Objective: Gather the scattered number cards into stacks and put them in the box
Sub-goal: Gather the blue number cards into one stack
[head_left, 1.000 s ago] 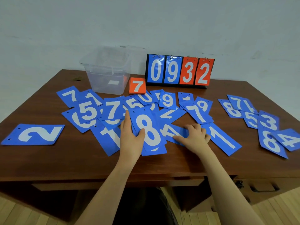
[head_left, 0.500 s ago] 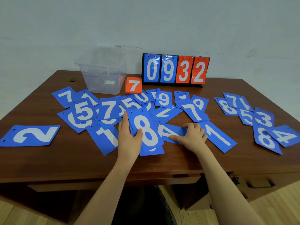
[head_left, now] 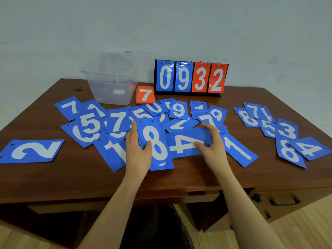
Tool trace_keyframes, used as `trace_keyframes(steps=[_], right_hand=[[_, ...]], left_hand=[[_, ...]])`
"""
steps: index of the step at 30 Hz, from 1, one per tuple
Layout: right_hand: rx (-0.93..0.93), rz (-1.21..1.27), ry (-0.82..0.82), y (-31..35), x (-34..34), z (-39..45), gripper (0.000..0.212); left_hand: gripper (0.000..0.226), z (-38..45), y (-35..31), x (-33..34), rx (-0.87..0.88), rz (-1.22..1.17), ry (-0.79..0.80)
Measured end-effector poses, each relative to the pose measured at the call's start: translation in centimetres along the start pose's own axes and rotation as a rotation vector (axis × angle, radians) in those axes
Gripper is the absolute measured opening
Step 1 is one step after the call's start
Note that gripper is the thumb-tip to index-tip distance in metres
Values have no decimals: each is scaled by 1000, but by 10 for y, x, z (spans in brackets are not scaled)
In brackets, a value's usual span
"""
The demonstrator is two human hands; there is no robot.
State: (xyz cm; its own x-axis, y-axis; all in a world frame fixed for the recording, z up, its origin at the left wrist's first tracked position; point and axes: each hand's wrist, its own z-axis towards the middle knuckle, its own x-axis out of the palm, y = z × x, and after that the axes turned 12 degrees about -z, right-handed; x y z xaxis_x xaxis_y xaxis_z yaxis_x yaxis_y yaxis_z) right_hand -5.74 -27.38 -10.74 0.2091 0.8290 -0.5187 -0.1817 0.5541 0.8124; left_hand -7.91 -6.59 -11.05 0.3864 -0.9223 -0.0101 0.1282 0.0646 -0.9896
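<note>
At the near edge of the wooden table [head_left: 53, 177], the left hand [head_left: 137, 150] grips a stack topped by a blue "8" card [head_left: 155, 144], its long axis running front to back, while the right hand [head_left: 212, 142] pinches a blue "4" card [head_left: 186, 142] turned sideways. Blue number cards lie scattered around them. Farther back sit an orange "7" stack [head_left: 145, 95], the clear plastic box [head_left: 111, 81] and a flip scoreboard [head_left: 191, 78] reading "0932".
</note>
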Motion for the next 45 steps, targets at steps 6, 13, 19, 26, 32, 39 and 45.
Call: trace_keyframes(steps=[6,13,19,26,32,39,45], right_hand=[[-1,245,92,28,-19,6,50],[-53,8,357,39,-13,5,53],[-158,-155,286,34,-3,11,52],[-153,-267,157,11,-5,11,56],[235,-834,164,-45,-43,6,62],[100,-891,306,-42,-47,0,45],[132,-786,149,-37,-35,4,59]], left_hand=[[68,6,-9,-9,70,54,128],[57,6,-26,-12,-82,-179,327],[50,1,-30,-6,-171,-199,406],[63,-12,-20,28,-157,-138,455],[60,-12,-8,56,-163,-88,270],[56,-18,7,70,-155,-66,217],[55,-14,9,61,-120,-22,112]])
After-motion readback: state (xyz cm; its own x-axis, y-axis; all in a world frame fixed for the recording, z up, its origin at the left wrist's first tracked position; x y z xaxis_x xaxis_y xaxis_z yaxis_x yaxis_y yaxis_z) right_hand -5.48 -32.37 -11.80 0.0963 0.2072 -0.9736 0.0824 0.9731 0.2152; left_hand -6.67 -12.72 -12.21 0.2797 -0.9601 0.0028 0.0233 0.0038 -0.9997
